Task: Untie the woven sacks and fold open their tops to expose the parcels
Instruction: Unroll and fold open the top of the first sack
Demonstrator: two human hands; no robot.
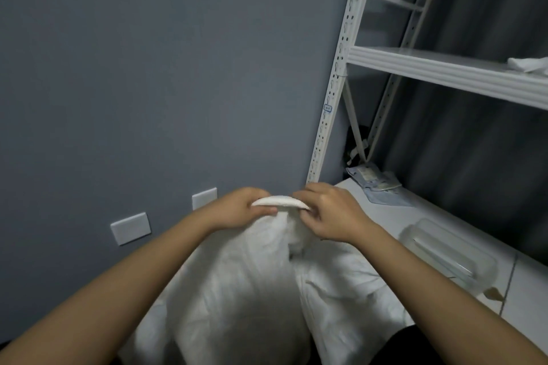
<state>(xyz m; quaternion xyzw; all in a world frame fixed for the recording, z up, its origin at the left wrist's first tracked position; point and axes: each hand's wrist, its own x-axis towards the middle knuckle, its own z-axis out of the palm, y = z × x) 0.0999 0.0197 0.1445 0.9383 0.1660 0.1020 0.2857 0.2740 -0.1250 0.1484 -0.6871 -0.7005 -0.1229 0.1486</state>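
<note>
A white woven sack [237, 290] stands in front of me, its gathered neck rising to hand height. My left hand [240, 207] grips the left end of the sack's rolled top edge [280, 201], fingers curled over it. My right hand [329, 210] pinches the right end of that same edge. A second white sack [347, 290] lies just to the right of the first. No parcels show; the sacks hide their contents.
A grey wall [148, 68] with two white socket plates [130, 228] is close ahead. White metal shelving [444, 68] stands at right. On the white floor lie a clear plastic container [447, 252] and some flat packets [379, 184].
</note>
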